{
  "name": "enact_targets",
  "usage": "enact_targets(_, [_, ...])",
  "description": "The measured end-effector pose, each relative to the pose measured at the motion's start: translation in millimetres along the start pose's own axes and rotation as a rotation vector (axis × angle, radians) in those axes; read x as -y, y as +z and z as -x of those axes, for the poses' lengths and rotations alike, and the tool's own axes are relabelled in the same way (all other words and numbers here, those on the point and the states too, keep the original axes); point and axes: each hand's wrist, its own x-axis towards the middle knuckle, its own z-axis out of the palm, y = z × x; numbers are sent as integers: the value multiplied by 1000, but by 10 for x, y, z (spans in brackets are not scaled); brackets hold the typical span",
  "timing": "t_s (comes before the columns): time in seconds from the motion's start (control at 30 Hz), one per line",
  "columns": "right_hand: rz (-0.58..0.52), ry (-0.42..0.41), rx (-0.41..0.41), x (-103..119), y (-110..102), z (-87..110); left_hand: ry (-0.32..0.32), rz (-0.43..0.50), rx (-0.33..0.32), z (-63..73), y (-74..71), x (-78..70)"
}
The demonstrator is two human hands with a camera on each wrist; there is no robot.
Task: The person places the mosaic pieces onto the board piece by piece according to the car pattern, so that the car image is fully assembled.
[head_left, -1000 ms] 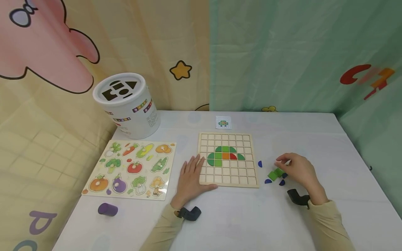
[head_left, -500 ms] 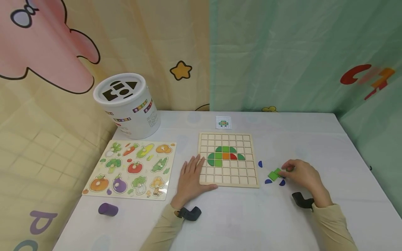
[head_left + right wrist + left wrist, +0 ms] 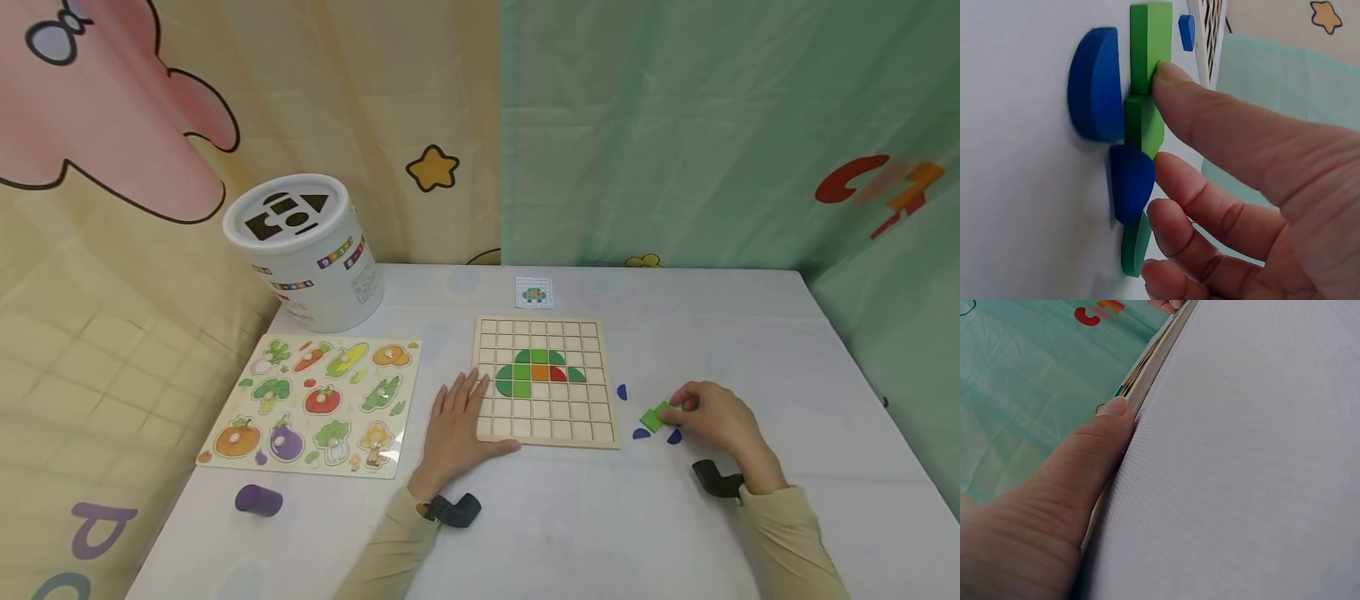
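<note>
My left hand [image 3: 457,429] lies with spread fingers over the left edge of a wooden grid board [image 3: 558,431], its thumb along the near edge. In the left wrist view the thumb [image 3: 1094,447] touches the board's side. Green pieces, an orange square [image 3: 539,373] and a red quarter-round [image 3: 557,374] sit in the board's cells. To the right of the board, my right hand [image 3: 722,421] pinches a green square block [image 3: 1140,122] between thumb and index finger. Another green square block [image 3: 1151,47] adjoins it. A blue half-round [image 3: 1132,184] and a dark green piece [image 3: 1135,247] are close to the curled fingers.
Blue half-rounds [image 3: 622,392] lie between board and right hand. A small pattern card [image 3: 533,293] is behind the board. At left are a vegetable puzzle [image 3: 300,412], a white bucket [image 3: 322,283] and a purple cylinder [image 3: 258,500]. Curtains hang behind the table.
My right hand has come down and slightly right onto the loose pieces, its fingers closing at a green square block. The left hand has stayed on the board.
</note>
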Motion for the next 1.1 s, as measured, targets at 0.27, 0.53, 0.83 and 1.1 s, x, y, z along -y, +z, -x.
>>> enact_targets(0.27, [-5,-20,17,37,22,-26,-2,-1,-1,-4,0,-1])
enact_targets(0.53, [-28,-36,5,48,81,-28,-4,-1,1,-1,-2,-3])
enact_targets(0.83, [-39,-18,6,58,95,-2,1,4,-4,-2,16,5])
enact_targets(1.1, [-38,-35,-9,80,115,-15,-4,5,2,3,5,2])
